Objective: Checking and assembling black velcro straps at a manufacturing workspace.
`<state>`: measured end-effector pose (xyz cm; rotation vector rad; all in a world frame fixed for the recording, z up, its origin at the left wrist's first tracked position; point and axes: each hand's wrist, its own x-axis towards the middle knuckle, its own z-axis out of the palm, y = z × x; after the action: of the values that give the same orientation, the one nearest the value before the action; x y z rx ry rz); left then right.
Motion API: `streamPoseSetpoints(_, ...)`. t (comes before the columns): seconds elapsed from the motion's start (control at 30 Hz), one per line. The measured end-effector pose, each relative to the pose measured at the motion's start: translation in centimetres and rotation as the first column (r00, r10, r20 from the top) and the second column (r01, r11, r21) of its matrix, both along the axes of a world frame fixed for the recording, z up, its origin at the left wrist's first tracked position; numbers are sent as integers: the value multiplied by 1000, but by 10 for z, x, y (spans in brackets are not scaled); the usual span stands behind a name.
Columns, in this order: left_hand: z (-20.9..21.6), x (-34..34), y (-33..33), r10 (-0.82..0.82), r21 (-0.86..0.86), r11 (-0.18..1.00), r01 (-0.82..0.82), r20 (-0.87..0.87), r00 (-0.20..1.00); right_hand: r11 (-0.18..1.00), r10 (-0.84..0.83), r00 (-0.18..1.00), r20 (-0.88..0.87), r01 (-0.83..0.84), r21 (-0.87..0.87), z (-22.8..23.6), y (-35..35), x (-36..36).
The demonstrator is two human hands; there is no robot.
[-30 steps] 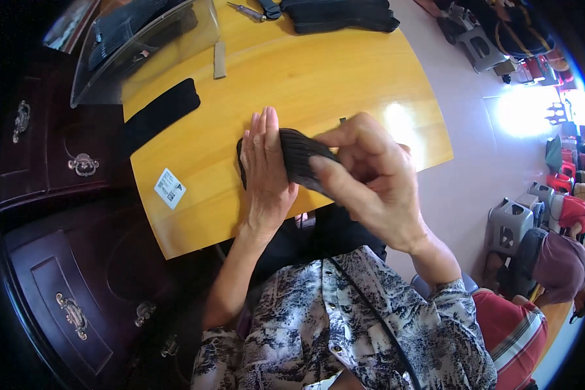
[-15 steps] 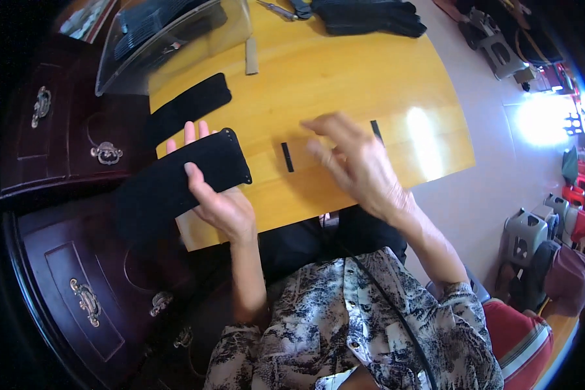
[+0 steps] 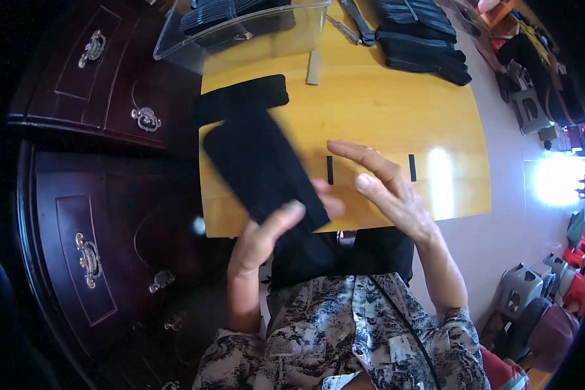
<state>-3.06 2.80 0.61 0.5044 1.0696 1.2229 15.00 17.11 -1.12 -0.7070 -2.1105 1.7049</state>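
My left hand (image 3: 259, 244) grips one end of a flat, black, sock-like cloth piece (image 3: 257, 162), thumb on top and fingers beneath. This piece is slightly blurred and slants over the near left of the yellow table. Just beyond it lies a similar black cloth piece (image 3: 244, 97), partly covered by the held one. My right hand (image 3: 390, 188) hovers over the table with thumb and forefinger apart and nothing in it. Close to its fingertips is a short black strip (image 3: 329, 170) on the tabletop; a second black strip (image 3: 412, 168) lies to its right.
A clear plastic bin (image 3: 260, 42) with dark ribbed items stands at the far left of the table (image 3: 364, 110). A flat beige strip (image 3: 312, 67), a pointed tool (image 3: 344, 29) and a pile of black folded cloth (image 3: 426, 55) lie far back. Dark drawers (image 3: 84, 253) flank the left.
My left hand has turned, swinging the cloth piece so its free end points away and its held end toward me. My right hand stays raised near the strips. The whole view has shifted.
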Motion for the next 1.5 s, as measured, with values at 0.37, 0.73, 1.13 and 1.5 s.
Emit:
streamPoseSetpoints(0.37,-27,12,5,-283,-74,959,273,-282,917,683,-520,851,-69,366,-633,6,-17,-17)
streamPoseSetpoints(0.73,-22,-34,-16,-28,-56,998,10,-324,946,792,-382,904,-193,212,-572,3,-2,-5)
streamPoseSetpoints(1.13,-20,-56,-32,62,-78,996,-42,276,959,936,344,723,-599,-310,165,0,18,-17)
streamPoseSetpoints(1.5,-30,-67,-20,496,230,867,-441,-466,733,826,-128,992,-12,100,-555,-3,0,-4)
